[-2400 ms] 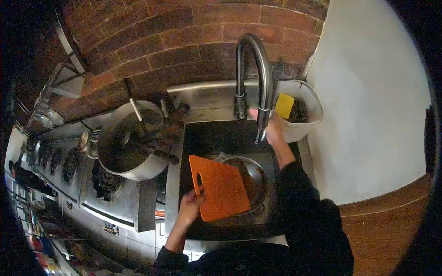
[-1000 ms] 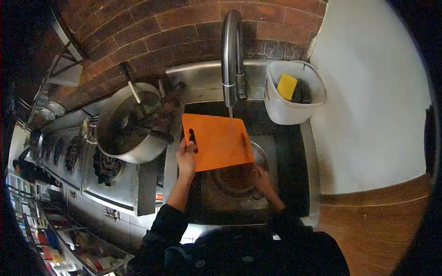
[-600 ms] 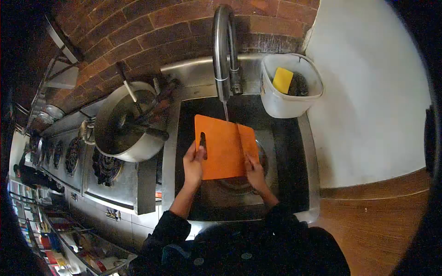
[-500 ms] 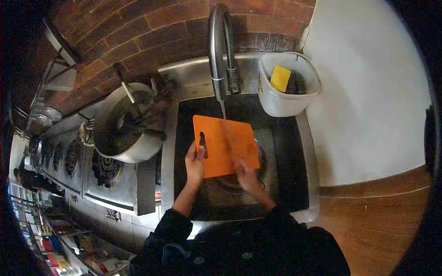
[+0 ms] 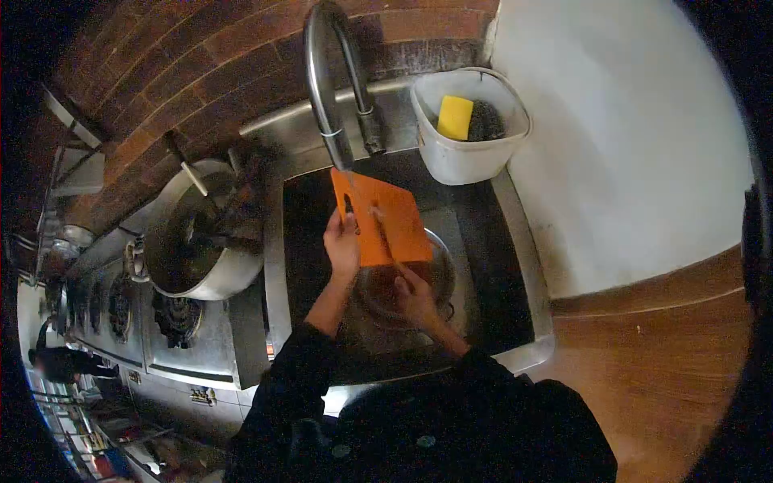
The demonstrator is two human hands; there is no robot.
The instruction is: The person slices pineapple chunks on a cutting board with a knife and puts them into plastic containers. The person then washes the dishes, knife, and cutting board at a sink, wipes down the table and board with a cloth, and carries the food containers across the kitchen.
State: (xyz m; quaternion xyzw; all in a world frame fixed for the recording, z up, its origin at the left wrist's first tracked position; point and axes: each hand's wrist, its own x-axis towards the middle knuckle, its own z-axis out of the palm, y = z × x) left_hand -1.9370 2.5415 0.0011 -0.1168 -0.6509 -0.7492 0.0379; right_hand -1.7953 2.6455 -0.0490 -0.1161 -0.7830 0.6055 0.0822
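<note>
My left hand (image 5: 343, 245) grips the left edge of an orange cutting board (image 5: 407, 229) beside its handle slot. Tilted, the board is held over the sink (image 5: 507, 322), its upper corner just under the faucet (image 5: 318, 80). Closed around the end of a long, thin, dark utensil (image 5: 382, 234), my right hand (image 5: 416, 298) is in front of the board's lower part. The utensil lies across the board's face; whether it is a knife I cannot make out. Below, a round metal bowl (image 5: 444, 278) rests in the sink, partly hidden by the board and hand.
A white tub (image 5: 455, 165) with a yellow sponge (image 5: 456, 117) and a dark scourer (image 5: 487, 121) stands at the sink's back right corner. Left of the sink, a large pot (image 5: 229, 278) holds utensils, beside stove burners (image 5: 177, 318). Another person (image 5: 68, 364) is far left.
The view has shifted, so the sink and faucet appear further left. My board is tilted more steeply and nearer the spout. The right hand's blurred motion has become clearer, showing the thin utensil.
</note>
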